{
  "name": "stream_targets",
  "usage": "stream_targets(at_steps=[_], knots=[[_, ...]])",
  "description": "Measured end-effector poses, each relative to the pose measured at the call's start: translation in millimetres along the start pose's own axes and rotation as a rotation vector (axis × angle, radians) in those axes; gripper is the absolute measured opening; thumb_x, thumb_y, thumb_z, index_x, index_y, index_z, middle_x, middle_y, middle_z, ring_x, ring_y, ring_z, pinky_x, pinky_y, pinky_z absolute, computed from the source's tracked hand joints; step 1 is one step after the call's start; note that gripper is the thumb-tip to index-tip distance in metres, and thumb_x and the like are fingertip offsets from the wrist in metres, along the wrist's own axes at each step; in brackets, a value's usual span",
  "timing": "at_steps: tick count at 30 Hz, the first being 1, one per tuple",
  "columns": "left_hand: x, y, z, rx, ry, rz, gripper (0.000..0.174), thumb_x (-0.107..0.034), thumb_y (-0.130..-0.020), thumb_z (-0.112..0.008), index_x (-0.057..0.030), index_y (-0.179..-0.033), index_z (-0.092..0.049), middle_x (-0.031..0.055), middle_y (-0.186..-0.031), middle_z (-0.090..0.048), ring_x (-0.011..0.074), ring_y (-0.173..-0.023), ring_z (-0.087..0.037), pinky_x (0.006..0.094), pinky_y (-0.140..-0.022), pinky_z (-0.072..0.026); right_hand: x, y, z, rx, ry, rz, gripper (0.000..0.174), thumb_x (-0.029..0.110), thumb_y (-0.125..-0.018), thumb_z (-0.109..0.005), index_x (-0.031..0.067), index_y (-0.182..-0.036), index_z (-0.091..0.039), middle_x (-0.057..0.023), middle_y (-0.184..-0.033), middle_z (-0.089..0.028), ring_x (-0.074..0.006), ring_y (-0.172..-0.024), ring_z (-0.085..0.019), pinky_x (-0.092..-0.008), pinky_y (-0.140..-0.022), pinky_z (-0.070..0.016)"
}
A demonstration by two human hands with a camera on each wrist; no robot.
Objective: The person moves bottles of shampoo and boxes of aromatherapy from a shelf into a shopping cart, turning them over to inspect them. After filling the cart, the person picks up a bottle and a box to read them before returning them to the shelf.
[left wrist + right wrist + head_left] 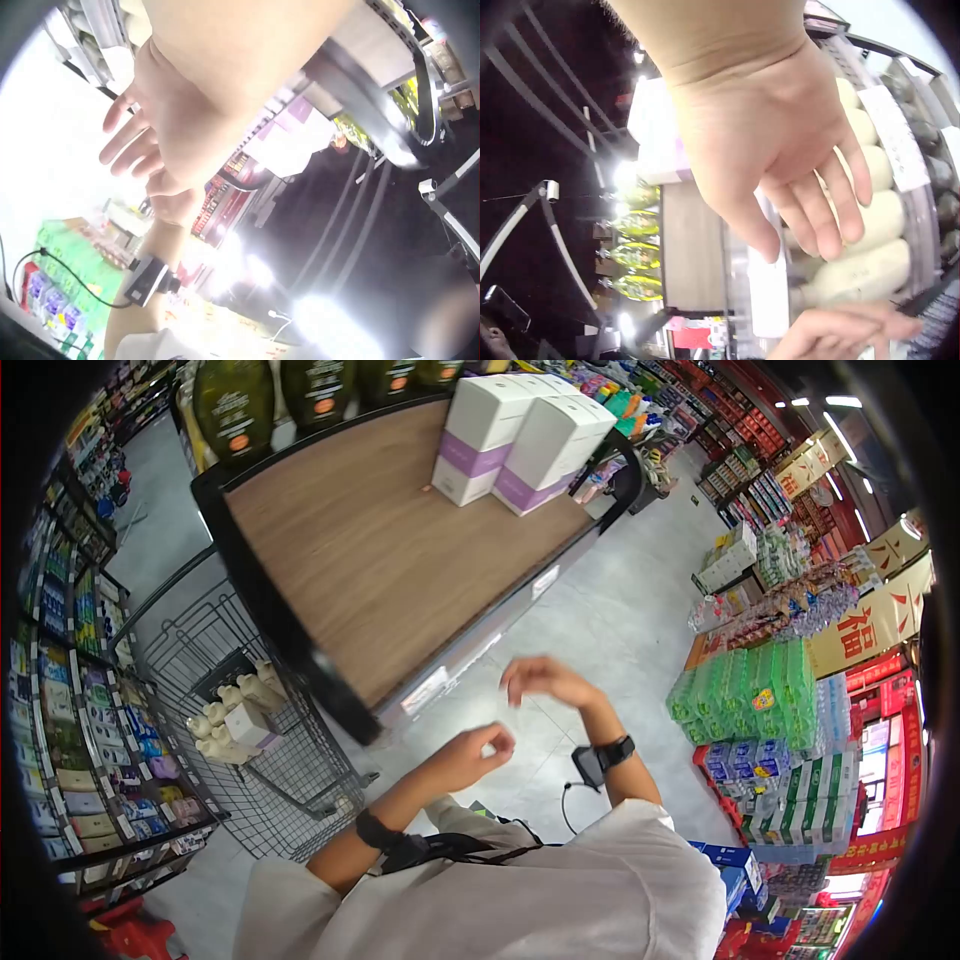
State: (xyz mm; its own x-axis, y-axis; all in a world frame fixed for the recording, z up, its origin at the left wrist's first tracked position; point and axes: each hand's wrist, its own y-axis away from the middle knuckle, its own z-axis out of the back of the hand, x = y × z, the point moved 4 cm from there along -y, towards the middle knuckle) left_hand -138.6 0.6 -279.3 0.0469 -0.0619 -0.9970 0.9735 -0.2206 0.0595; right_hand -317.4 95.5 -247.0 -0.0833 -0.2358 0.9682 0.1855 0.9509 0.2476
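Note:
My left hand [468,760] and right hand [548,680] are in front of my body, off the shelf's near edge, both holding nothing. Loosely bent fingers show on the left hand [180,124] in the left wrist view. In the right wrist view the right hand [769,142] has its fingers spread, with cream bottles [862,274] in a row behind it. White boxes with a purple band [545,450] stand upright at the far right end of the wooden shelf top [370,560].
Large green bottles [233,410] stand behind the shelf top. A wire shopping cart [300,800] at the left holds cream bottles [215,745] and a white box [250,725]. Stocked shelves line the left; green bottle packs [745,695] are stacked at the right.

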Motion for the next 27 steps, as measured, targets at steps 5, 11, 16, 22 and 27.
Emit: stream_targets(at_steps=[5, 11, 16, 22, 27], knots=[[-86.1, -98.8, 28.5, -0.245, -0.043, -0.255, 0.019, -0.011, -0.088, -0.062, -0.0098, -0.107, -0.059, 0.0005, -0.104, -0.063, 0.01, -0.098, -0.057, 0.0275, -0.076, -0.0431, 71.1, -17.5, 119.3, -0.542, 0.164, 0.406, 0.019, 0.007, -0.086, -0.06, -0.0033, -0.102, -0.062, -0.0064, -0.088, -0.066, -0.0143, -0.079, -0.061, -0.0286, -0.074, -0.0488], [-122.4, -189.0, 154.5, -1.033, -0.305, -0.394, 0.049, -0.008, -0.077, -0.068, -0.0048, -0.12, -0.045, 0.0185, -0.114, -0.057, 0.0336, -0.107, -0.057, 0.0424, -0.093, -0.0459, 167.1, -87.7, 142.0, -0.769, 0.338, 0.669, 0.033, 0.014, -0.081, -0.067, 0.0022, -0.111, -0.063, -0.0103, -0.101, -0.067, -0.0193, -0.087, -0.063, -0.0316, -0.079, -0.0501], [-123.1, -225.3, 223.8, -1.253, -0.48, -0.294, 0.064, -0.014, -0.073, -0.075, -0.0025, -0.126, -0.041, 0.0238, -0.125, -0.051, 0.0409, -0.119, -0.049, 0.0472, -0.1, -0.0403, 245.2, -115.5, 123.8, -1.094, 1.046, 1.089, 0.041, 0.009, -0.071, -0.065, 0.005, -0.112, -0.065, -0.0138, -0.11, -0.066, -0.0327, -0.099, -0.061, -0.0422, -0.089, -0.0496], [-143.5, -234.7, 255.8, -1.35, -0.65, -0.129, 0.079, -0.017, -0.067, -0.083, -0.0012, -0.132, -0.041, 0.021, -0.127, -0.051, 0.0362, -0.117, -0.051, 0.0435, -0.099, -0.0433, 256.7, -145.2, 133.0, -0.959, 1.218, 0.98, 0.037, 0.008, -0.07, -0.062, 0.0087, -0.107, -0.066, -0.0102, -0.108, -0.065, -0.0328, -0.104, -0.057, -0.043, -0.087, -0.0491], [-162.0, -223.0, 242.1, -1.259, -0.577, -0.475, 0.092, -0.024, -0.058, -0.089, -0.0031, -0.132, -0.038, 0.0204, -0.13, -0.052, 0.0391, -0.122, -0.05, 0.0453, -0.102, -0.0417, 234.6, -103.1, 124.3, -0.983, 1.176, 0.967, 0.034, 0.007, -0.07, -0.063, 0.0094, -0.104, -0.064, -0.01, -0.101, -0.063, -0.0332, -0.097, -0.055, -0.0426, -0.083, -0.0491]])
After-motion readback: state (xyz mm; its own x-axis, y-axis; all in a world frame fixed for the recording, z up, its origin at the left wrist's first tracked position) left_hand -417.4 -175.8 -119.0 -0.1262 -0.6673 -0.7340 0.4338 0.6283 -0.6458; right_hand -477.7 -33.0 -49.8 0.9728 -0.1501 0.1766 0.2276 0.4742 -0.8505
